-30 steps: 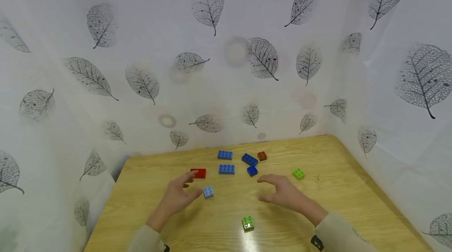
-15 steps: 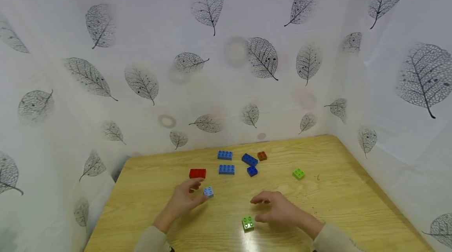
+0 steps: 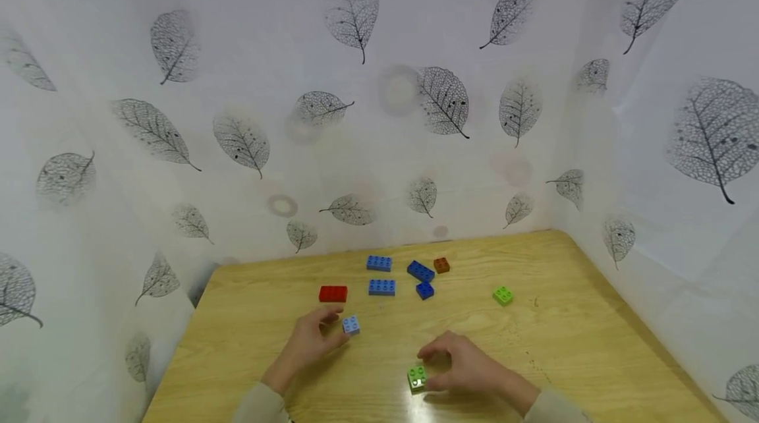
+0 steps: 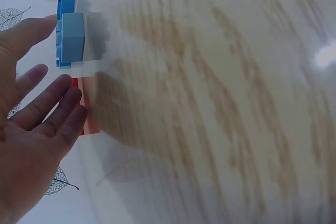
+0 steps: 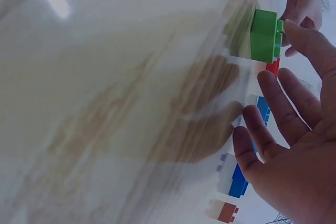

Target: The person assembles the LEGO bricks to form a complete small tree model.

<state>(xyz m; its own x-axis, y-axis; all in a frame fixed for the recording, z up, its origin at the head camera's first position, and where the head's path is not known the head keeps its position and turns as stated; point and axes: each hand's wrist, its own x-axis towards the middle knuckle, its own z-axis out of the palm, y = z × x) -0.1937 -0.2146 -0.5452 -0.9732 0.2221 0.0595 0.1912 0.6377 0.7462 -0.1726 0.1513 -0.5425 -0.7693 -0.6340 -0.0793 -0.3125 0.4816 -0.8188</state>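
Observation:
A light blue toy brick [image 3: 351, 325] with studs up lies in front of my left hand [image 3: 311, 344]. The left fingers are spread and relaxed, with the thumb close beside that brick; in the left wrist view the light blue brick [image 4: 72, 37] stands by the thumb tip. At the near middle of the table is a bright green brick [image 3: 417, 379]. My right hand [image 3: 468, 367] is at its right side, thumb near or touching it, fingers parted and loosely bent. The right wrist view shows the green brick [image 5: 265, 36] beside the thumb, not enclosed by the fingers.
A red brick [image 3: 333, 294] lies behind the left hand. Farther back are blue bricks [image 3: 382, 287], a small dark blue one [image 3: 424, 290] and a brown one [image 3: 441, 265]. Another green brick [image 3: 503, 296] sits to the right. A leaf-printed curtain [image 3: 379, 146] borders the wooden table [image 3: 569, 344].
My right hand has moved down and toward me, up to the near green brick. The left hand has shifted slightly right, closer to the light blue brick. The bricks stay in place.

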